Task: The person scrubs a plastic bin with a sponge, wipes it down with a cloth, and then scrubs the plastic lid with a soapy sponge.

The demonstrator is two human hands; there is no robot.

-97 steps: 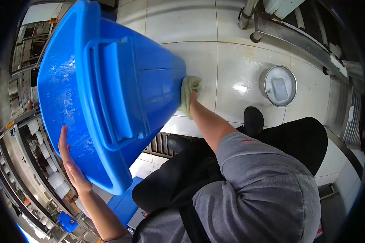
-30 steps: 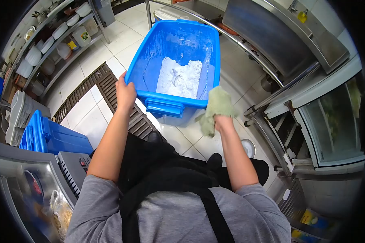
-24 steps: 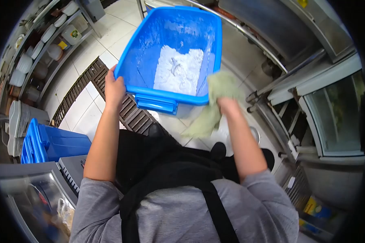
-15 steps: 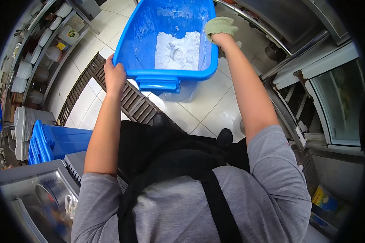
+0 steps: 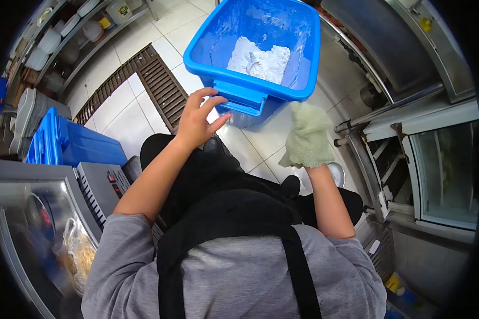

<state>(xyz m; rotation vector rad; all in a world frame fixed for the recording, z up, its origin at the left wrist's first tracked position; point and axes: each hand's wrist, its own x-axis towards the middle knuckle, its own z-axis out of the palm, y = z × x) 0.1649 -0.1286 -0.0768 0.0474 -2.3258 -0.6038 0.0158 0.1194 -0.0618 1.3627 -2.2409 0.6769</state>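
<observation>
Blue bin (image 5: 239, 79) sits just ahead of left hand (image 5: 196, 123): fingers spread, gripping nothing, handle contact unclear. Right hand (image 5: 316, 169), fingers hidden, grasps green cloth (image 5: 310, 133) near bin's near-right corner.

The left forearm (image 5: 157, 178) slants far and rightward; the left hand (image 5: 195, 121) is unclenched, fingers (image 5: 214, 102) loosely curled, thumb (image 5: 218, 124) apart toward the right. The right forearm (image 5: 332, 207) reaches far, leaning left; the right hand is covered, its grip unclear.
</observation>
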